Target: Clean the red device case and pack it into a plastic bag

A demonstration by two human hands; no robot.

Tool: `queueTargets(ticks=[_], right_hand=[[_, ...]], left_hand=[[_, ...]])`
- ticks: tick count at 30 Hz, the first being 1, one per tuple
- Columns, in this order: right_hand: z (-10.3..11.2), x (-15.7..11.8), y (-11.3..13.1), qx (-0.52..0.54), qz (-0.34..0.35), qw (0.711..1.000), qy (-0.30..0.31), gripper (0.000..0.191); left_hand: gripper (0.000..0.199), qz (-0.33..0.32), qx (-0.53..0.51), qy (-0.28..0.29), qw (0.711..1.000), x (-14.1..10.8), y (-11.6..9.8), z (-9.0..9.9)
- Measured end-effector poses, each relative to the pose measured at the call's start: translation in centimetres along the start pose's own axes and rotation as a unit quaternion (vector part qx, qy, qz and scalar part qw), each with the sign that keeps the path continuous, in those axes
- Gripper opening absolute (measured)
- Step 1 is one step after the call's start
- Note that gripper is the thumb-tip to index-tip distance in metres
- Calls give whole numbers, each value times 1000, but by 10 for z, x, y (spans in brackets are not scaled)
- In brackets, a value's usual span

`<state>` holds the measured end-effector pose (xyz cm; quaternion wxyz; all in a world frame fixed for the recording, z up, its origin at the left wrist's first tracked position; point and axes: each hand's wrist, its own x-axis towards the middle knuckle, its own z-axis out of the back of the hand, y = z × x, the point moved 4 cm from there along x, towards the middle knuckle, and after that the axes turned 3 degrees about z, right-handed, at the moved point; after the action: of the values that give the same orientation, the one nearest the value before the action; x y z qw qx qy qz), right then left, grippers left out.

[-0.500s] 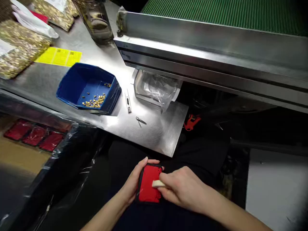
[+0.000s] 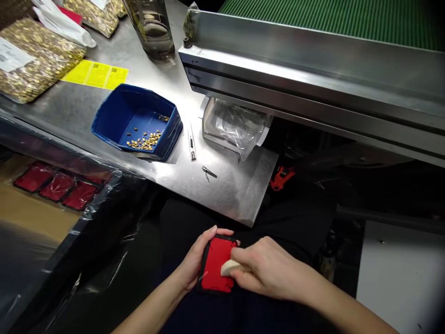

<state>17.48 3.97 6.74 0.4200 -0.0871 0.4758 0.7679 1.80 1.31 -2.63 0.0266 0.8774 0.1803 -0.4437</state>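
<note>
My left hand [image 2: 197, 256] is wrapped round the left and far edges of a flat red panel with a black border [image 2: 216, 264], held over my lap. In my right hand [image 2: 260, 268] is a small cream-coloured flat piece [image 2: 230, 267], its end against the red face near the right edge. What the piece is made of I cannot tell. Beyond my hands, on the metal table [image 2: 236, 199], lie a nail clipper [image 2: 209, 172] and a slim white craft knife [image 2: 191, 143].
A blue bin [image 2: 137, 118] holds small brass pieces. Behind it are yellow labels [image 2: 95, 74] and bags of brass parts [image 2: 38, 60]. A conveyor with a green belt [image 2: 330, 23] overhangs a tray with clear plastic [image 2: 236, 123]. More red panels [image 2: 57, 185] lie in a plastic-lined box at left.
The table and its contents have shifted right and slightly up in view. The cream piece is now tilted differently against the red face; both hands keep their hold.
</note>
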Motion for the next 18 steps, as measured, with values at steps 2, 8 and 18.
queueTargets(ticks=[2,8,18], right_hand=[[0,1,2,-9,5,1000,2,18],[0,3,3,-6,1,1000,-2,18],[3,5,2,3,-23,1000,-1,14]], left_hand=[[47,-1,-11,7,1000,-1,0,-1],[48,0,-17,16,1000,-2,-1,1],[49,-3,-17,15,1000,2,-1,4]])
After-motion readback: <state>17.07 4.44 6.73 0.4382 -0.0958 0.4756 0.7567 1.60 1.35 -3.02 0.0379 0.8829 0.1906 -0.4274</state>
